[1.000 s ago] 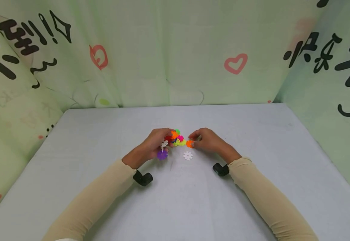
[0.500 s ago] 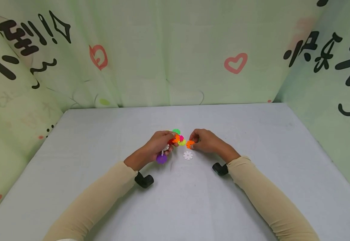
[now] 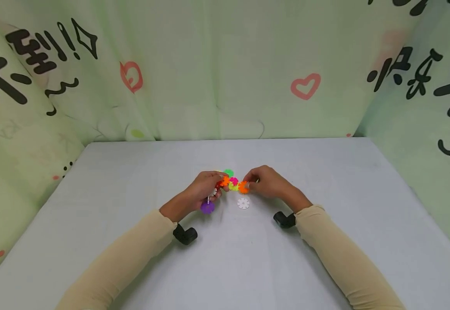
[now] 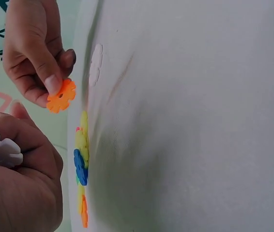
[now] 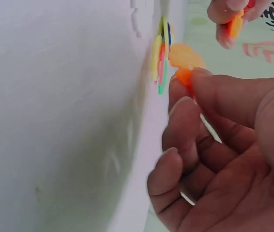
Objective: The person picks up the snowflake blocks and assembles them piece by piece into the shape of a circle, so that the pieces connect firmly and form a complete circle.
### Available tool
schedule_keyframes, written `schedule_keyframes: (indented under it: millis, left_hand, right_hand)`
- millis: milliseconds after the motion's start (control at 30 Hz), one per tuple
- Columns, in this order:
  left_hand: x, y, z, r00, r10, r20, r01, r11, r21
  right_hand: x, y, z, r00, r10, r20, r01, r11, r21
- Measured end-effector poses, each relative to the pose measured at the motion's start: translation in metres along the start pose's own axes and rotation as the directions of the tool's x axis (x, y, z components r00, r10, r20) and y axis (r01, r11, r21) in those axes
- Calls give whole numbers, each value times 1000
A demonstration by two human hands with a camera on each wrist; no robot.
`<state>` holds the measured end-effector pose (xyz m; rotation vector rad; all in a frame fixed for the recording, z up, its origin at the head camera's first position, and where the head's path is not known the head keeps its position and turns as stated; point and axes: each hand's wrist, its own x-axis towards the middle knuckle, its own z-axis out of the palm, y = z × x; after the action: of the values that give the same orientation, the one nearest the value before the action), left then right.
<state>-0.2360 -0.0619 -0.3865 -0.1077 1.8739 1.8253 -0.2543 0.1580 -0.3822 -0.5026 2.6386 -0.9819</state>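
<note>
My left hand point(image 3: 201, 189) grips a chain of joined notched discs: a purple disc point(image 3: 207, 207) hangs lowest, a white one point(image 4: 4, 151) shows at the palm, and red and orange point(image 3: 225, 181) ones are near the fingertips. Between thumb and forefinger, my right hand point(image 3: 267, 183) pinches an orange disc point(image 5: 184, 57), held above the table and apart from the chain. Yellow, pink, green and blue point(image 4: 80, 166) discs lie in a small pile on the table behind the hands.
A single white disc point(image 3: 243, 203) lies on the white-covered table point(image 3: 240, 267) in front of the hands. Pale green curtains point(image 3: 217, 69) with black and red markings stand behind and at both sides.
The left hand has come slightly nearer the right and the chain has turned, its orange disc now by the fingertips. The right hand keeps its orange disc. The head view has tilted slightly.
</note>
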Motion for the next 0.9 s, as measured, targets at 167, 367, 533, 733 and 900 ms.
schedule_keyframes:
  millis: [167, 367, 533, 733, 900]
  left_hand:
    - [1, -1, 1, 1000, -4, 13, 4, 1000, -9]
    - [0, -2, 3, 999, -16, 30, 16, 1000, -11]
    - [2, -2, 5, 999, -5, 44, 7, 999, -37]
    - [4, -2, 8, 998, 16, 53, -12, 997, -76]
    - [5, -2, 10, 999, 10, 40, -7, 997, -73]
  right_hand:
    - [0, -3, -1, 998, -4, -62, 7, 999, 51]
    - [-3, -6, 2, 993, -24, -119, 41, 989, 140]
    - [-5, -5, 4, 986, -48, -161, 80, 976, 200]
    - [-4, -4, 6, 985, -55, -161, 92, 969, 229]
    - [-4, -5, 8, 983, -64, -174, 103, 968, 227]
